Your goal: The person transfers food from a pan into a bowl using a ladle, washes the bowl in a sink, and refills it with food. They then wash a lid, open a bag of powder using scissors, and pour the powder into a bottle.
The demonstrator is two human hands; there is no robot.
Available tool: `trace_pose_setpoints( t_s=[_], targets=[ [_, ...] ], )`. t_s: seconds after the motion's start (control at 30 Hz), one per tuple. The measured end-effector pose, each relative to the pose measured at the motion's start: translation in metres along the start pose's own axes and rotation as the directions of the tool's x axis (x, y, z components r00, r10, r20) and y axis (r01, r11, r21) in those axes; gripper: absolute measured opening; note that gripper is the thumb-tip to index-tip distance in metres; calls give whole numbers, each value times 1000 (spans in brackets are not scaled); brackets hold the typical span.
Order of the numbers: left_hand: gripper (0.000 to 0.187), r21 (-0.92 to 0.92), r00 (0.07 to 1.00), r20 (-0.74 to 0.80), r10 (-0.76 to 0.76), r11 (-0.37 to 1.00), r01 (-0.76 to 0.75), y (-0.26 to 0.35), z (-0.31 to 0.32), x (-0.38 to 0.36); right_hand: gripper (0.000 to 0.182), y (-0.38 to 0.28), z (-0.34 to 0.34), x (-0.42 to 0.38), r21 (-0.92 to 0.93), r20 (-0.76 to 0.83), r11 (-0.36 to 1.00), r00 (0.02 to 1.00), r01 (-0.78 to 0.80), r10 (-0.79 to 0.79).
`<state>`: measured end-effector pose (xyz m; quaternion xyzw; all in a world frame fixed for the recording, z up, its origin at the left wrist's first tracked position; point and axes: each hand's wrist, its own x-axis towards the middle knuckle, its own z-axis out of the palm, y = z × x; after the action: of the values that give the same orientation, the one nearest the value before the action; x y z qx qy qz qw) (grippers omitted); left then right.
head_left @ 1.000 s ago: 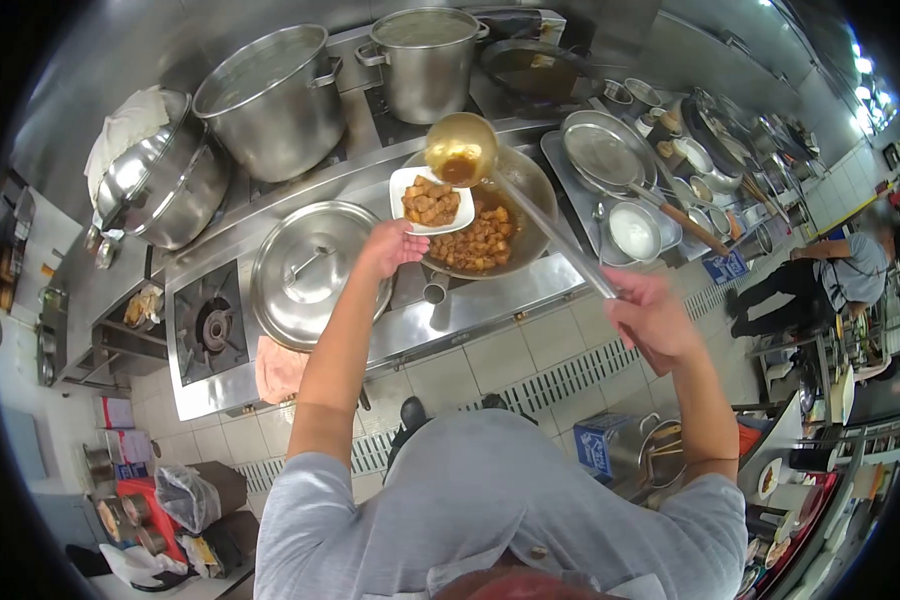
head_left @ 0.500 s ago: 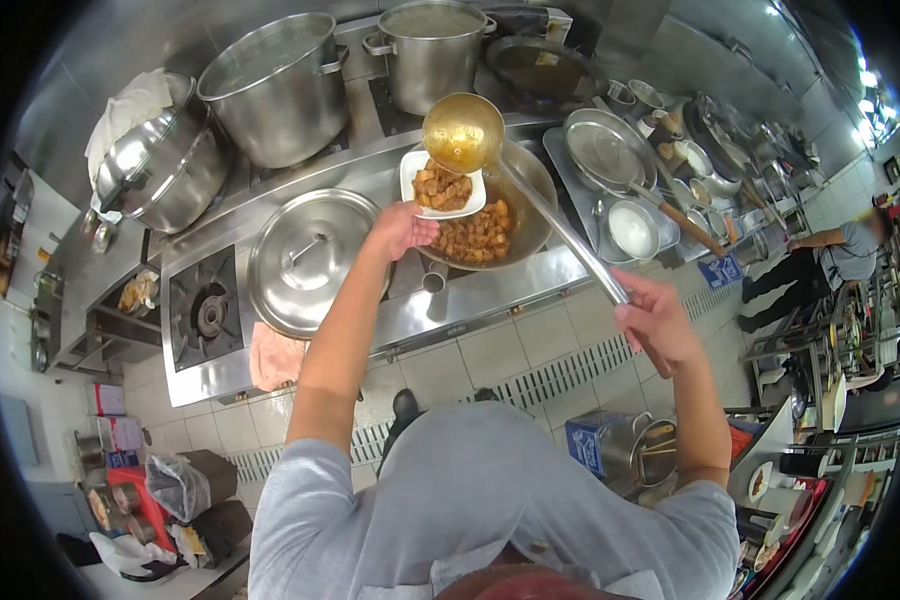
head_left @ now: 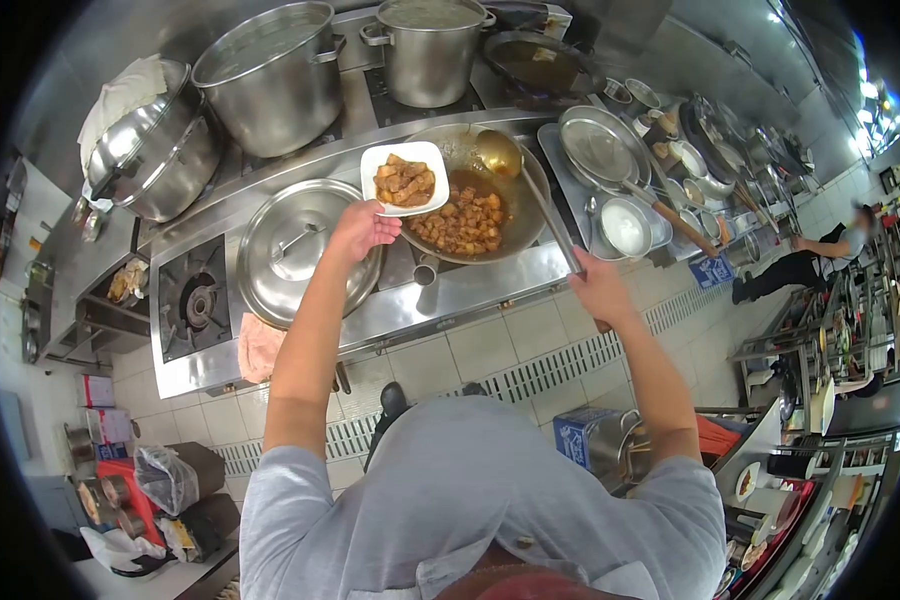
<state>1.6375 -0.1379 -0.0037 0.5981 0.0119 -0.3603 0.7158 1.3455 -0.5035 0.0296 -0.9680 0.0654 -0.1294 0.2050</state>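
My left hand (head_left: 363,232) grips the near edge of a white square bowl (head_left: 374,160), which holds chunks of brown braised meat (head_left: 406,182). The bowl hangs over the left rim of a wide wok (head_left: 532,212). More brown chunks (head_left: 467,222) in sauce lie inside the wok. My right hand (head_left: 600,285) is wrapped round the long handle of a ladle (head_left: 498,153). The ladle's bowl is over the far part of the wok, right of the white bowl; whether it touches the wok cannot be told.
Left of the wok lies a large steel lid (head_left: 300,250), beside a bare burner (head_left: 198,302). Two tall stockpots (head_left: 270,85) stand behind. To the right are a strainer (head_left: 602,145) and a white bowl (head_left: 626,228) on a tray. Another person (head_left: 820,255) stands far right.
The white bowl has moved left and slightly toward me with my left hand. My right hand has shifted left, and the ladle's bowl has moved from above the white bowl to its right, lower over the wok.
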Motion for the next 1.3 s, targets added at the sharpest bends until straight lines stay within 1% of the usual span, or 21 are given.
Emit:
trace_pose_setpoints(
  t_s=[0.07, 0.1, 0.13, 0.17, 0.27, 0.37, 0.47, 0.57, 0.67, 0.77, 0.87, 0.93, 0.97, 1.07, 1.1, 1.13, 1.17, 1.27, 1.3],
  targets=[
    [22, 2, 1000, -13, 6, 1000, -6, 1, -4, -4, 51, -22, -3, 1, -40, 165, 981, 967, -190, 194],
    [22, 1, 1000, -16, 6, 1000, -6, 1, -5, -6, 50, -22, -3, 1, 158, 252, 940, 933, -303, 258],
    [22, 1, 1000, -20, 5, 1000, -5, 2, -6, -7, 50, -20, -3, 2, 337, 349, 845, 889, -415, 298],
    [22, 1, 1000, -25, 3, 1000, -3, 2, -6, -9, 49, -19, -1, 2, 486, 450, 701, 837, -522, 311],
    [22, -9, 1000, -30, -2, 1000, 2, 1, -9, -8, 45, -8, 7, 1, 682, 503, 453, 818, -574, 279],
    [22, -18, 999, -31, -14, 1000, 14, -2, -12, -4, 42, -16, -3, -3, 696, 463, 469, 839, -544, 287],
    [22, -7, 999, -5, -35, 999, 35, -5, -11, 2, 44, -24, -26, -6, 761, 449, 351, 833, -546, 322],
    [22, -17, 999, -30, -41, 999, 41, -8, 0, 3, 46, -41, -62, -10, 780, 503, 227, 800, -583, 327],
    [22, -15, 999, -6, -39, 999, 39, -9, 11, 5, 48, -65, -86, -19, 817, 468, 182, 813, -548, 346],
    [22, -2, 998, 34, -44, 999, 44, -11, 20, 13, 52, -85, -104, -24, 806, 453, 270, 842, -527, 292],
    [22, -3, 998, 51, -45, 999, 45, -10, 33, 15, 52, -102, -111, -32, 675, 420, 545, 866, -497, 270],
    [21, 1, 997, 66, -49, 999, 49, -10, 39, 18, 54, -104, -113, -40, 475, 307, 825, 936, -306, 171],
    [21, 1, 996, 71, -50, 999, 50, -10, 42, 19, 55, -104, -113, -43, 343, 265, 920, 959, -192, 101],
    [21, 4, 996, 83, -40, 999, 40, -5, 49, 15, 57, -103, -110, -47, 300, 217, 946, 975, -119, 54],
    [20, 1, 995, 86, -41, 999, 41, -6, 49, 16, 56, -101, -109, -47, 452, 255, 863, 960, -226, 118],
    [20, -1, 995, 88, -42, 999, 42, -6, 49, 17, 55, -99, -109, -47, 584, 303, 744, 937, -326, 172],
    [20, -2, 995, 91, -43, 999, 43, -6, 48, 18, 54, -97, -109, -47, 691, 358, 593, 908, -414, 216],
    [21, 2, 997, 62, -35, 999, 35, -4, 48, 13, 51, -93, -116, -43, 838, 453, 204, 854, -506, 258],
    [21, -6, 998, 59, -29, 1000, 30, -4, 46, 12, 51, -84, -113, -41, 866, 450, 124, 862, -485, 232]
  ],
)
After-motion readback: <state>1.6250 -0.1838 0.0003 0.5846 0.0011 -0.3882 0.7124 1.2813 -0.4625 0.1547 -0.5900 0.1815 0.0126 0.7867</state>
